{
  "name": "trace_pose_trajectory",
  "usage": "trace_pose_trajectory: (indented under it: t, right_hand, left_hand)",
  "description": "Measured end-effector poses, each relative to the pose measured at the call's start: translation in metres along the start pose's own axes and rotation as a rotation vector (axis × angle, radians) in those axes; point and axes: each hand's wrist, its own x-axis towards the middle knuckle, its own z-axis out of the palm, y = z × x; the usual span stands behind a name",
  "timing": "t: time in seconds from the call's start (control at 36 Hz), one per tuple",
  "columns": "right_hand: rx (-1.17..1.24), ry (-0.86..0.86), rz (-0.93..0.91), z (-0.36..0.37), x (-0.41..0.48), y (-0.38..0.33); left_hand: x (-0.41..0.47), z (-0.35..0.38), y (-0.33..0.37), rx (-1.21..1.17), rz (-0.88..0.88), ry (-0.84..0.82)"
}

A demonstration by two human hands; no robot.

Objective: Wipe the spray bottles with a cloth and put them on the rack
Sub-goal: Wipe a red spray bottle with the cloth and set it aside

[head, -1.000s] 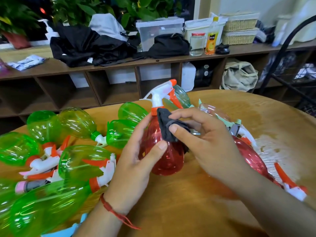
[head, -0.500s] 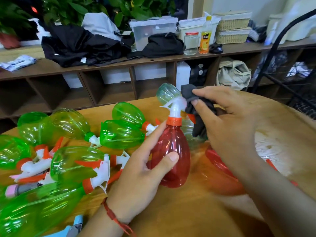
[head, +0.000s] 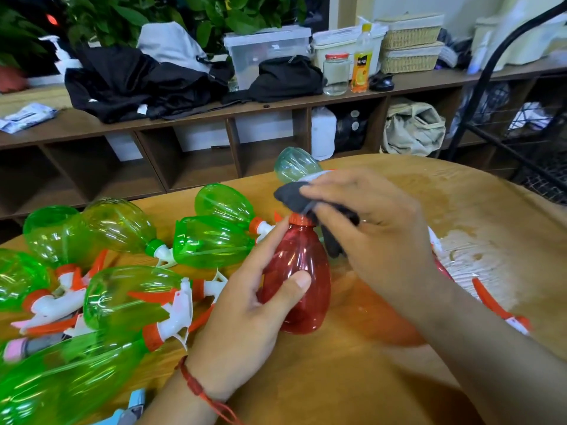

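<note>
I am holding the red bottle (head: 302, 271) upright near the middle of the table (head: 337, 388). My left hand (head: 245, 317) is gripping its body, and my right hand (head: 377, 237) is pinching the dark cloth (head: 291, 197) over the sprayer head. I am judging this bottle half-wiped. Green bottles (head: 132, 299) are lying heaped at the left, all of them waiting. The black rack (head: 461, 124) is standing at the far right, and I am seeing no bottle on the part showing.
</note>
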Motion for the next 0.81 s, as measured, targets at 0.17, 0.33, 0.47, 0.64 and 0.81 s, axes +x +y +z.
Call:
trace_pose_trajectory:
  t: [0.17,0.33,0.47,0.64,0.81]
  right_hand:
    - [-0.041,0.144,0.16,-0.014,0.011,0.009]
    - [-0.041,0.141,0.215,-0.011,0.01,0.008]
    - [0.171,0.149,0.428,-0.009,0.011,0.01]
    - [0.718,0.17,0.796,-0.01,0.019,0.017]
    - [0.765,0.284,0.793,-0.009,0.017,0.022]
  left_hand:
    - [-0.002,0.0,0.003,-0.003,0.019,-0.039]
    - [0.0,-0.004,0.001,0.013,0.033,-0.02]
    - [-0.001,-0.003,0.002,0.089,0.041,0.009]
    - [0.0,-0.008,-0.001,0.114,0.064,0.003]
    - [0.002,-0.009,-0.002,0.075,0.09,0.055]
